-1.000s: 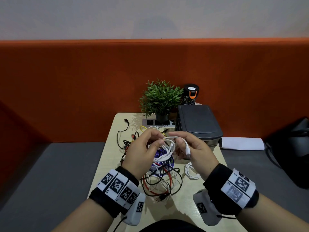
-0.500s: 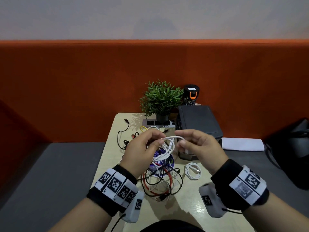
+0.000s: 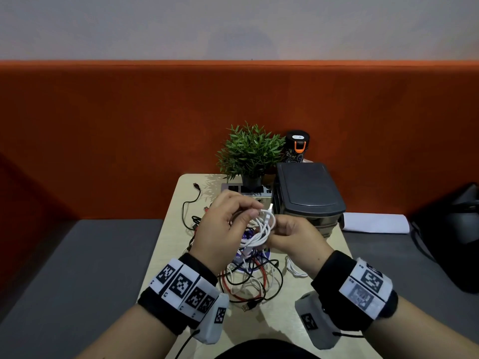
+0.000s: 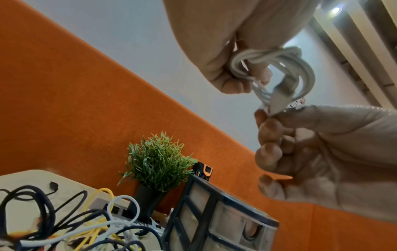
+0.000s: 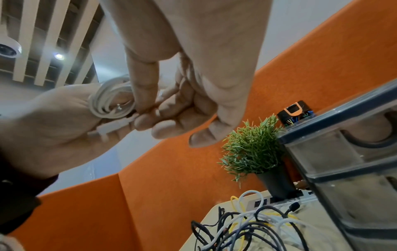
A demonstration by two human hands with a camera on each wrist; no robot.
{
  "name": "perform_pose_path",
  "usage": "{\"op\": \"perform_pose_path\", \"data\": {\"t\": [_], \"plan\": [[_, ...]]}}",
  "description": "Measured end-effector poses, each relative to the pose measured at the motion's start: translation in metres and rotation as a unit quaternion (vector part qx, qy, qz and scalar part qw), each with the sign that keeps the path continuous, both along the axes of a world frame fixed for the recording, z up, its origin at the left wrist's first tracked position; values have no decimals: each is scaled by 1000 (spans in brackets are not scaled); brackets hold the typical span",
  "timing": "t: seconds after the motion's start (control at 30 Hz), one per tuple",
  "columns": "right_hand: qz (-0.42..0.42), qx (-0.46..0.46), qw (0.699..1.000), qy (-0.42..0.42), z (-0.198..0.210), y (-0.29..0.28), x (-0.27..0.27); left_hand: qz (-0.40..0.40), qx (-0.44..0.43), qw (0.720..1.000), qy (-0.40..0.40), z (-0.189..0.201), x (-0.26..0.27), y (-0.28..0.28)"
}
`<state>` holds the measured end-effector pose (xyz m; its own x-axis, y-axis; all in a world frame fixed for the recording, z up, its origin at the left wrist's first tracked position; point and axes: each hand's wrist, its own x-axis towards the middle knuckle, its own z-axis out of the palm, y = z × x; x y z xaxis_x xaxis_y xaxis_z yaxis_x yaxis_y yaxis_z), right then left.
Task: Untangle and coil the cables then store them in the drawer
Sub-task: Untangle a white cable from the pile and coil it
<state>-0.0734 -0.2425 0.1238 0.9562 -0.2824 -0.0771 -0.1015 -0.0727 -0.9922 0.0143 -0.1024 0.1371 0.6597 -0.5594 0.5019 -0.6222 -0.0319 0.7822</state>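
Step in hand: coiling. One white cable is wound into a small hank, held up above the table btwn both hands, in front of the drawer unit.

L hand: fingers curled round the loops, clamped on the hank. R hand: thumb + fingertips pinch the cable's tail by its plug, touching the coil. Looks like the last turn or a tuck; can't tell if the end is wrapped round yet.

Next move, my guess: secure the tail so loops don't spring, free one hand, pull a drawer open, drop the coil in. All drawers seen appear closed.

Counts:
- cable in hand: 1
- small white coil lying on table by R wrist: 1
- tangle on table w/ black, red, white, yellow strands: exact no. can't be told
- drawer unit: 1; 3 drawer fronts seen from R wrist view
- plant: 1
- power strip: 1
- dark can: 1
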Motion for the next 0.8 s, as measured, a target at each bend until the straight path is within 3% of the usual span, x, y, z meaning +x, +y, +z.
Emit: {"op": "perform_pose_path", "data": {"t": [0.33, 0.57, 0.8], "plan": [[23, 22, 999, -2, 9, 8, -3, 41, -16, 991, -123, -8, 2, -5], [-5, 165, 986, 20, 17, -3, -4, 9, 5, 986, -165, -16, 9, -3], [-41, 67, 996, 34, 13, 2, 0, -22, 4, 988, -154, -21, 0, -7]]}}
